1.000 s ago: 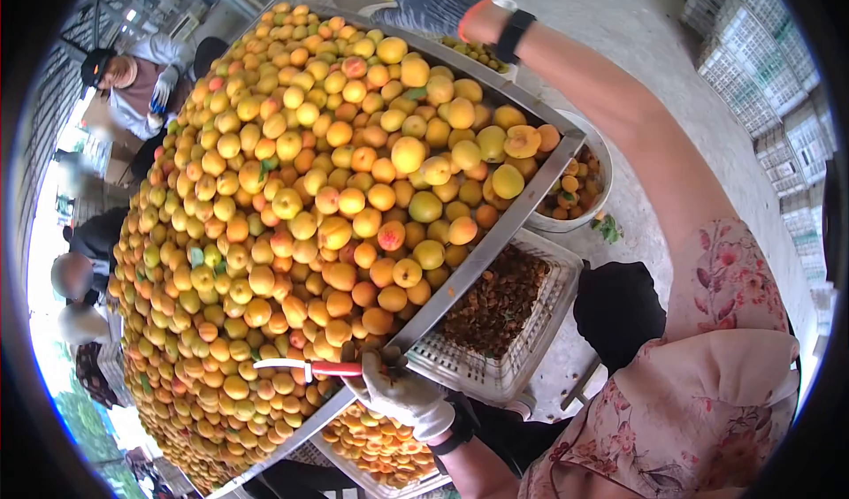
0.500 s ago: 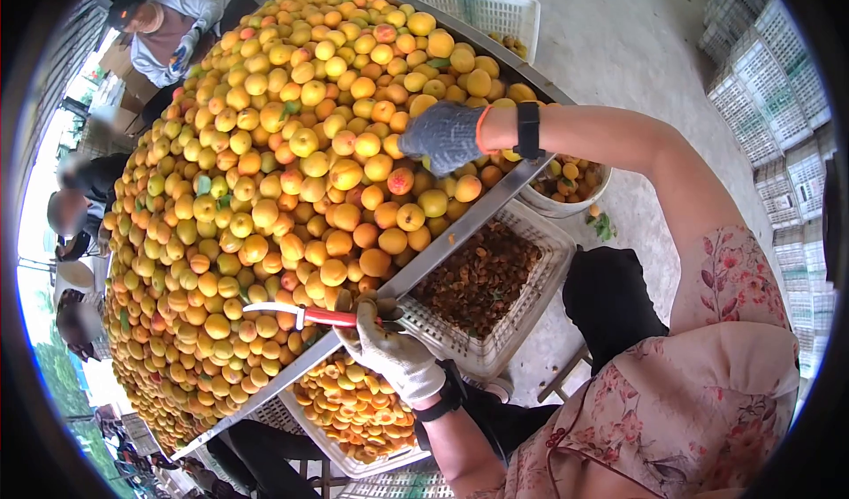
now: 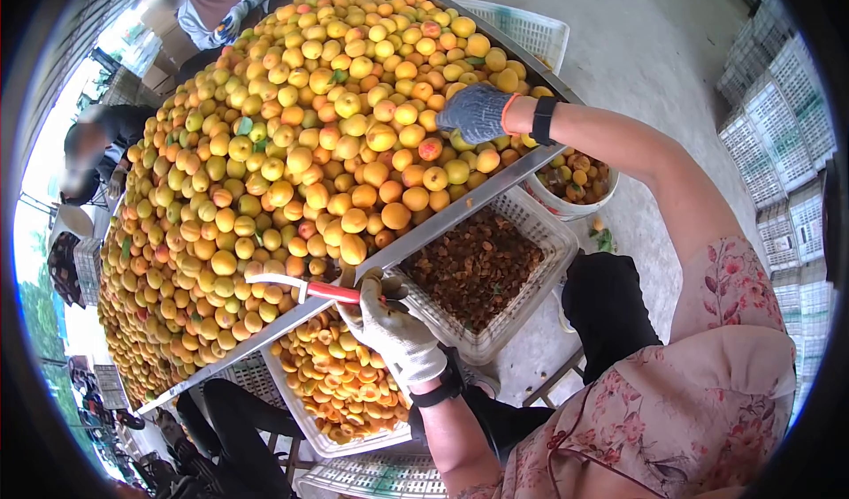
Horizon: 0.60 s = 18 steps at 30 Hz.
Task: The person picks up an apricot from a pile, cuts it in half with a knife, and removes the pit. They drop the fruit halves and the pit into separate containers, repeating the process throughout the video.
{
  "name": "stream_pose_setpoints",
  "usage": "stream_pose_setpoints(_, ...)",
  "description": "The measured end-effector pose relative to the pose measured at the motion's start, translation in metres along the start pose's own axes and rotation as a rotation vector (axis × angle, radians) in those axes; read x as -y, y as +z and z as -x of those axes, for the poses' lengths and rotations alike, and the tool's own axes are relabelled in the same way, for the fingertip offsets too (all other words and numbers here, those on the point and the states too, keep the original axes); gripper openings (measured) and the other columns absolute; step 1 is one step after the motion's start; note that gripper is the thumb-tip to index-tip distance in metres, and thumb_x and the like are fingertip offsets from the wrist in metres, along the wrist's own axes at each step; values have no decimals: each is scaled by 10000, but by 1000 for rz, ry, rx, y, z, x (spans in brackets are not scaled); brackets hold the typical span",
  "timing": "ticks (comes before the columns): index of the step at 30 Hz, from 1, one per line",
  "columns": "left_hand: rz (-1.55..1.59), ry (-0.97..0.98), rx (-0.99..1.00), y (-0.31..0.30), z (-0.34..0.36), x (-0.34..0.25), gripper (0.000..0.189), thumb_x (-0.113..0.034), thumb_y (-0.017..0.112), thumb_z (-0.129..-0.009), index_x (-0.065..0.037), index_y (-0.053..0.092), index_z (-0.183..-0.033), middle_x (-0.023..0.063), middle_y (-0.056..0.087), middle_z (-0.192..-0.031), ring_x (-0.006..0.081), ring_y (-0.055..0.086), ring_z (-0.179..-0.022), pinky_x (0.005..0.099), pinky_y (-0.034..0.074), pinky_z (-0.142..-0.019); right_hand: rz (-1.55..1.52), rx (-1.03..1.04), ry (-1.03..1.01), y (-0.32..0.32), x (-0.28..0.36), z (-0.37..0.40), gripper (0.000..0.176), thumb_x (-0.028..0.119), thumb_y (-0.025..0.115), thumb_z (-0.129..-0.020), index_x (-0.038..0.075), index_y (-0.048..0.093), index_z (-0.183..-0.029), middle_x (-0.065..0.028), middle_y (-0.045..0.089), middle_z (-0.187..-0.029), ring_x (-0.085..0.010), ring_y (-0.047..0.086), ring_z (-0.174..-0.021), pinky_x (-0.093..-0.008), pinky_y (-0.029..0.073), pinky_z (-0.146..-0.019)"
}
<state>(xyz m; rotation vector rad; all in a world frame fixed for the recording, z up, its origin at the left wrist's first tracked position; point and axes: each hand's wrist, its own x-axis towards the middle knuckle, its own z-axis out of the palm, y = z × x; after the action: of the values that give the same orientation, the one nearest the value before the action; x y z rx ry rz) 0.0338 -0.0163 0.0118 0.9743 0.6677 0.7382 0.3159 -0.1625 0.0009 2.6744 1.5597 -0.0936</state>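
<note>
A red-handled knife [image 3: 305, 289] with a pale blade lies level across the near rim of the metal tabletop [image 3: 460, 212], held in the tight grip of the white-gloved left hand [image 3: 393, 331]. The dark-gloved right hand [image 3: 473, 112] curls over apricots [image 3: 292, 163] heaped on the tabletop; I cannot tell whether its grip holds one. Below the rim stand a crate of pits [image 3: 559, 244] and a crate of halved fruit [image 3: 290, 403].

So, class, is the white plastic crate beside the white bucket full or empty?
Partly full: brown pits carpet the white plastic crate; bare wall shows above them.
</note>
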Motion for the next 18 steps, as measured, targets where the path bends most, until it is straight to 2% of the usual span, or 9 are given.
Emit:
stream_pose_setpoints(2, -1, 21, -3, -3, 3, -4, 309, -59, 502, -870, -25, 487, -1177, 50, 574, -823, 103, 500, -661, 218, 433, -616, -22, 149, 54, -11, 9, 7, 369, 206, 649, -649, 74, 647, -994, -126, 671, -943, -337, 645, -839, -462, 503, -693)
stream_pose_setpoints(4, -49, 76, 18, -5, 7, -4, 329, -56, 499, -868, -29, 481, -1195, 48, 572, -816, 103, 503, -670, 223, 432, -622, -15, 116, 44, -9, 19, 0, 380, 244, 677, -636, 86, 655, -981, -117, 675, -937, -330, 648, -838, -460, 502, -686)
stream_pose_setpoints(6, -49, 60, 39, -6, 11, -5, 334, -61, 494, -871, -22, 476, -1203, 53, 581, -825, 105, 507, -677, 226, 432, -638, -43, 335, 182, -21, 24, -7, 349, 241, 701, -648, 87, 627, -952, -115, 654, -894, -332, 634, -810, -446, 485, -679)
stream_pose_setpoints(8, -52, 70, 29, -7, 15, -6, 318, -100, 495, -875, 29, 494, -1165, 75, 602, -853, 121, 536, -672, 233, 443, -631, -79, 237, 170, -9, 10, -8, 348, 222, 719, -628, 89, 623, -934, -131, 651, -852, -338, 634, -789, -457, 480, -663)
stream_pose_setpoints(12, -56, 83, 18, -13, 29, -19, 325, -79, 481, -863, 10, 494, -1175, 66, 603, -826, 116, 529, -669, 231, 451, -645, -77, 100, 222, -18, 19, 6, 330, 201, 716, -640, 66, 607, -920, -155, 646, -818, -331, 639, -793, -462, 479, -661)
stream_pose_setpoints(14, -19, 68, -3, -18, 29, -20, 319, -89, 488, -872, 3, 497, -1177, 64, 593, -837, 119, 524, -679, 229, 453, -658, -199, 63, 324, -26, 22, 11, 446, 207, 714, -643, 43, 617, -1046, -161, 663, -929, -342, 640, -859, -451, 500, -700)
stream_pose_setpoints(15, 2, 85, 9, -23, 29, -19, 315, -77, 506, -863, -9, 497, -1171, 66, 600, -855, 120, 534, -677, 233, 453, -657, -465, -211, 225, -10, 7, 13, 377, 178, 668, -678, 70, 629, -1038, -163, 663, -942, -331, 638, -868, -429, 501, -720)
stream_pose_setpoints(16, 25, 102, 19, -26, 31, -18, 314, -64, 523, -854, -21, 497, -1164, 67, 606, -873, 122, 543, -675, 237, 453, -657, -465, -210, 222, -16, 13, 15, 377, 178, 668, -678, 70, 629, -1038, -163, 663, -942, -331, 638, -868, -429, 501, -720)
stream_pose_setpoints(18, 75, 55, 5, -25, 37, -21, 302, -58, 528, -849, -28, 505, -1148, 61, 608, -869, 124, 544, -660, 233, 454, -645, -265, 119, 158, -35, 26, 24, 340, 152, 639, -695, 102, 641, -1031, -148, 667, -942, -317, 636, -866, -424, 497, -730)
